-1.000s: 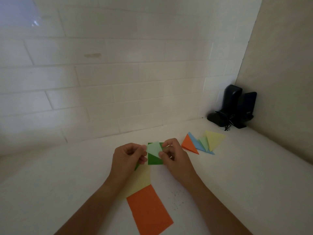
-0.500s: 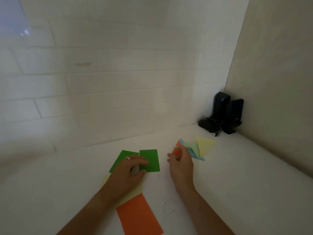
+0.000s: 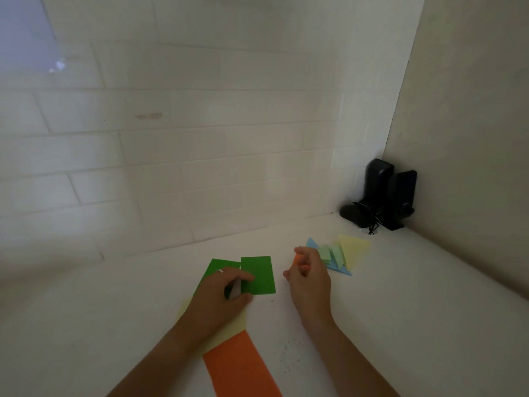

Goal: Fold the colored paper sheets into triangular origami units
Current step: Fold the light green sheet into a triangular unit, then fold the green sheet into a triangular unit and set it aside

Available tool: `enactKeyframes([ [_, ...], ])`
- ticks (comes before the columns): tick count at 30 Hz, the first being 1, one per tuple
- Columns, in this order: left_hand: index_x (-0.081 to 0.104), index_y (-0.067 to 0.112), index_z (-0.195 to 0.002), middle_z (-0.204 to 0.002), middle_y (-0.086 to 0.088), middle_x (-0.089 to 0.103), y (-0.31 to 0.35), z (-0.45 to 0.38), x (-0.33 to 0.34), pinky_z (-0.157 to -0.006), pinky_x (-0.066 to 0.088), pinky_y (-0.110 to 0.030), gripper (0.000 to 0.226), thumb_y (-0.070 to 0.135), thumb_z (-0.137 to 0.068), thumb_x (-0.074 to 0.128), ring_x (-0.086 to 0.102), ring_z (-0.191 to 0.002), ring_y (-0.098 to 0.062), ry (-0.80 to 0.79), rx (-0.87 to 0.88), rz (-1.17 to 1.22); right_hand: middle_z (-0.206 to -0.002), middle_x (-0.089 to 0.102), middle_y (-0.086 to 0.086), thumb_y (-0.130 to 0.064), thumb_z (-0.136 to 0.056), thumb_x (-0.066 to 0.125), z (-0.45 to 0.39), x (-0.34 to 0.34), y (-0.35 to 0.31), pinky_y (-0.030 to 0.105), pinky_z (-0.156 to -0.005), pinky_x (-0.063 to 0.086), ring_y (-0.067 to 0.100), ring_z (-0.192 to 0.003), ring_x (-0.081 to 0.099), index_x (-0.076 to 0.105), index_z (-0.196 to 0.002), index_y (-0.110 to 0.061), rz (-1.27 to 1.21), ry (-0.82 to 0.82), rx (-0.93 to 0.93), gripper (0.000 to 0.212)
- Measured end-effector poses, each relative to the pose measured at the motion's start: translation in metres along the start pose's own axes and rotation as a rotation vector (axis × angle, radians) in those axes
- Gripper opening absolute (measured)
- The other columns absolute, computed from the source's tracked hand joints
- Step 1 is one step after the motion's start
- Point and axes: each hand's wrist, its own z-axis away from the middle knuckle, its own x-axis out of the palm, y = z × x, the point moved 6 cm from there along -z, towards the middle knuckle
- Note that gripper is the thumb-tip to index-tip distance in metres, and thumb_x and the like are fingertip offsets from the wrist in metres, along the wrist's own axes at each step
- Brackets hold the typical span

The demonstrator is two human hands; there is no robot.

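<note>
Nearest you: 1 orange sheet [image 3: 240, 368] flat on the white tabletop [image 3: 400, 325], long axis running from the bottom edge up and left toward your left wrist. Next, 1 pale yellow sheet [image 3: 234, 325], mostly hidden under your left forearm; axis can't be read. Your left hand [image 3: 220, 296] rests on the green paper, thumb and index finger pinching the left edge of the right green sheet [image 3: 257, 275]; that one is an upright rectangle, long axis pointing away from you. Second green sheet [image 3: 217, 267] overlaps under it on the left, tilted right. So 2 green sheets. Your right hand [image 3: 309, 279] has its fingers curled round an orange folded unit [image 3: 297, 260], only a corner showing. Beyond it, just beside the fingers, a cluster of folded triangles [image 3: 340, 255]: 1 blue, 1 yellow, light green pieces between, count unclear. Far corner: dark device [image 3: 380, 196] against the tiled wall [image 3: 200, 138].
</note>
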Motion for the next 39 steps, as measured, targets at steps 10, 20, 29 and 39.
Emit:
enactKeyframes([
  [10,0.069,0.027,-0.113,-0.114,0.013,0.059,-0.008,-0.005,-0.015,-0.091,0.049,-0.025,0.041,0.007,-0.077,0.070,0.056,-0.108,-0.004,0.197,0.004,-0.007,-0.098,0.066,-0.014,-0.013,-0.098,0.061,0.015,0.041,-0.016,0.010,-0.079,0.038,-0.001,-0.090,0.055,0.078,-0.103,-0.024,0.385,-0.450,-0.421,0.021],
  [20,0.061,0.023,-0.132,-0.120,0.007,0.065,-0.027,-0.006,-0.004,-0.096,0.048,-0.033,0.067,0.058,-0.076,0.054,0.060,-0.110,-0.015,0.121,-0.125,-0.172,-0.129,0.054,-0.009,-0.028,-0.094,0.068,0.019,0.047,-0.013,0.016,-0.102,0.035,0.007,-0.119,0.042,0.064,-0.131,-0.025,0.577,-0.470,-0.459,0.037],
  [29,0.066,0.031,-0.126,-0.127,0.007,0.059,-0.028,-0.009,-0.007,-0.106,0.037,-0.038,0.058,0.037,-0.071,0.051,0.053,-0.125,-0.018,0.124,-0.177,-0.244,-0.130,0.058,-0.010,-0.029,-0.095,0.068,0.018,0.049,-0.011,0.005,-0.092,0.029,0.001,-0.112,0.041,0.056,-0.140,-0.026,0.578,-0.477,-0.426,0.046],
  [39,0.058,0.038,-0.137,-0.136,0.012,0.052,-0.018,-0.006,-0.008,-0.108,0.024,-0.032,0.070,0.034,-0.068,0.050,0.042,-0.136,-0.014,0.107,-0.157,-0.218,-0.106,0.069,-0.011,-0.016,-0.097,0.066,0.015,0.039,-0.018,0.014,-0.081,0.046,0.003,-0.098,0.060,0.067,-0.121,-0.023,0.333,-0.379,-0.403,0.025],
])
